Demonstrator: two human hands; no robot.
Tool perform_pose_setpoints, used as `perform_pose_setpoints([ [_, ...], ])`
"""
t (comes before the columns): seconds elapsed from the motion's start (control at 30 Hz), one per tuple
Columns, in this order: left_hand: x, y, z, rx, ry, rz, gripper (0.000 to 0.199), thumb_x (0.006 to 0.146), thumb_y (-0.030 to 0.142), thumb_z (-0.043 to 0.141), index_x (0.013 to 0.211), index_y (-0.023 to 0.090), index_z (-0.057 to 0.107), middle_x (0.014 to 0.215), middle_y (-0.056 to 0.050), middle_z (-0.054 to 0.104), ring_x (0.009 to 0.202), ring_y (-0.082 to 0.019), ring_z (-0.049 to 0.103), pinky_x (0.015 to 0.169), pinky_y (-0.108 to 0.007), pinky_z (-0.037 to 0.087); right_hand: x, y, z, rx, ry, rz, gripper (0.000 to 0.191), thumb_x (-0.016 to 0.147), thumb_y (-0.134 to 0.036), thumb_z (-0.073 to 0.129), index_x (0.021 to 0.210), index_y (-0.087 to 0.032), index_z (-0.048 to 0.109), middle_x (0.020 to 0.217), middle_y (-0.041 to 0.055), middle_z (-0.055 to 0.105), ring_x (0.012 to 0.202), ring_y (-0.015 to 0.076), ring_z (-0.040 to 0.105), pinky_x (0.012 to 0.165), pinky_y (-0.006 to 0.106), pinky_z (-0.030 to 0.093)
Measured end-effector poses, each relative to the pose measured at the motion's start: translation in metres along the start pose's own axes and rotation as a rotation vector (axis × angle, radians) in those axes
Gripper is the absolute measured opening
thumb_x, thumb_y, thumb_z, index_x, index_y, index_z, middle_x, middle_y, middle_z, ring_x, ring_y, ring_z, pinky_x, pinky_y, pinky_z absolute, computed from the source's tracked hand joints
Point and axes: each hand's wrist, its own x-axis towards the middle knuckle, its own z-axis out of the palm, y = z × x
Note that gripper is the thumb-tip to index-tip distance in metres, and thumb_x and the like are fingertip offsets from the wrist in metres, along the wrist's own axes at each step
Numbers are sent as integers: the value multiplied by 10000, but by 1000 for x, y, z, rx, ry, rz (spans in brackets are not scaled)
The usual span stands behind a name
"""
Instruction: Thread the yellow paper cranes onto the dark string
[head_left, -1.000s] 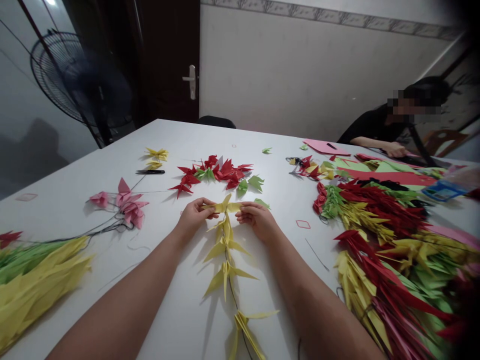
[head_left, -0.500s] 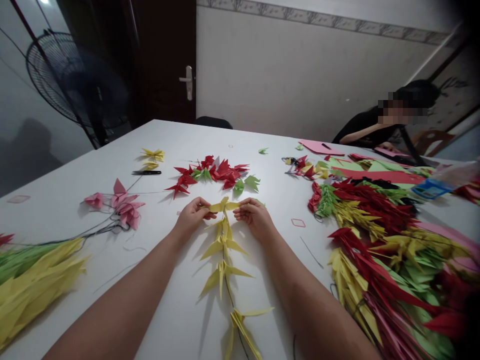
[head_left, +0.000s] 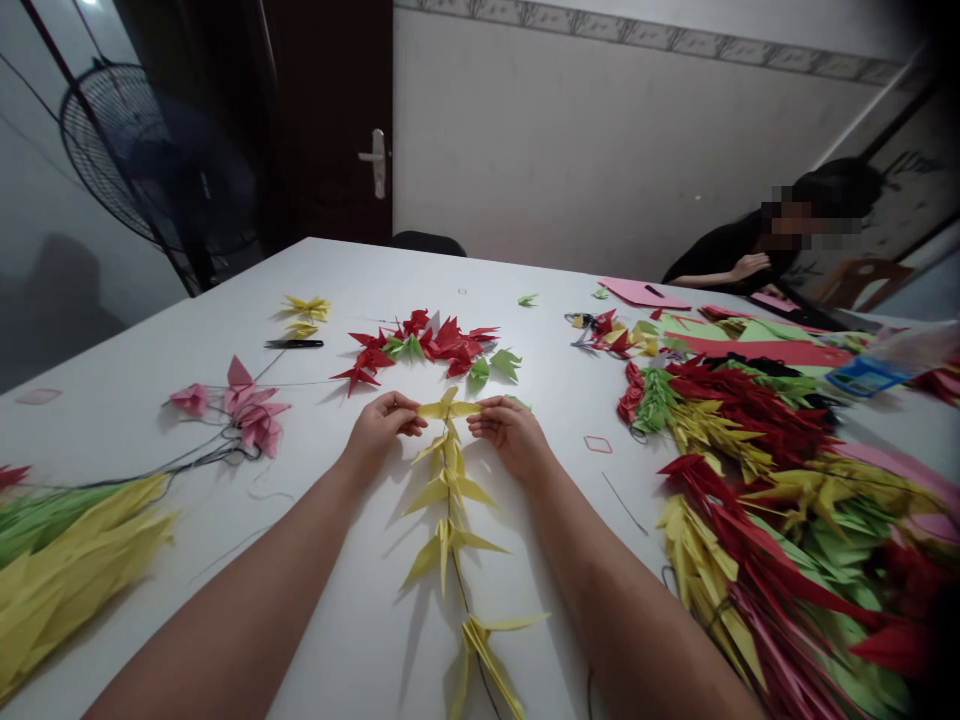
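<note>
Yellow paper bird [head_left: 448,408] is grasped above the middle of the white table [head_left: 352,620]: the left hand [head_left: 386,425] pinches its left wing, the right hand [head_left: 510,430] its right wing. From it, one dark string [head_left: 460,590] runs to the near side, and on it I count four more yellow birds [head_left: 444,545]; the nearest sits apart from the others. White surface gives the left hand room toward the pink birds [head_left: 259,420]; on the right, the forearm [head_left: 600,560] passes near the big mixed pile [head_left: 757,405]. Just beyond the hands is one red bunch [head_left: 454,342]; its overlapping parts I cannot count. Farther left lie two loose yellow birds [head_left: 307,308] and one dark tool [head_left: 294,344]. Toward the far edge are two small green pieces [head_left: 528,300]. One person [head_left: 712,255] sits far right.
</note>
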Motion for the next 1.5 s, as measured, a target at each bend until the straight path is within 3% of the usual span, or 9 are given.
perform_pose_setpoints([
  [0.23,1,-2,0,-32,-5,-26,165,612,205,605,755,135,564,622,-28,669,552,-112,606,601,-240,445,0,-1,3,9,39,1,125,615,-100,528,726,-154,546,597,61,671,532,137,625,558,240,515],
  [0.37,5,-8,1,22,84,52,205,655,236,607,829,141,553,657,-25,666,607,-122,623,650,-261,466,-1,3,4,-55,78,-81,222,658,-204,544,873,-195,489,626,5,648,548,128,595,553,256,484],
  [0.57,7,-14,2,193,140,103,300,709,285,563,981,176,499,757,-23,645,694,-138,622,701,-292,476,-6,11,4,-728,125,-456,92,660,-238,522,744,-211,495,607,-39,507,559,120,467,565,265,393],
  [0.73,1,-12,1,453,223,286,397,726,427,531,1035,188,457,743,4,551,661,-126,548,630,-262,459,-8,9,4,-1127,5,-543,130,706,-300,541,679,-198,617,832,53,552,827,200,506,768,356,385],
  [0.83,-4,-9,2,639,118,375,346,677,444,585,896,182,533,768,-11,545,701,-136,536,625,-250,443,-8,10,4,-1214,-65,-575,105,689,-295,587,684,-201,633,868,59,582,866,217,506,809,379,365],
  [0.97,-7,-7,3,719,-35,333,208,708,375,558,779,181,582,718,-6,601,666,-138,550,612,-250,423,-8,11,5,-1133,-119,-570,103,705,-270,559,651,-187,587,755,40,598,758,184,526,723,329,403],
  [1.1,-5,-9,1,560,-60,243,219,710,380,559,758,169,582,688,-7,628,662,-149,573,612,-254,429,-9,12,7,-873,-77,-397,122,726,-308,521,722,-192,557,661,-4,580,614,138,538,578,262,430],
  [1.27,0,-11,-2,336,-129,137,265,637,367,642,805,169,593,761,-20,652,687,-153,594,650,-267,460,-9,9,9,-556,-143,-195,170,653,-322,612,746,-187,570,626,-10,610,592,130,583,595,253,467],
  [1.5,1,-14,-3,280,-165,117,279,587,340,685,776,165,575,722,-15,646,632,-154,603,647,-287,471,-4,15,8,-479,-129,-158,149,615,-268,648,745,-200,623,639,-14,633,582,134,589,577,260,490],
])
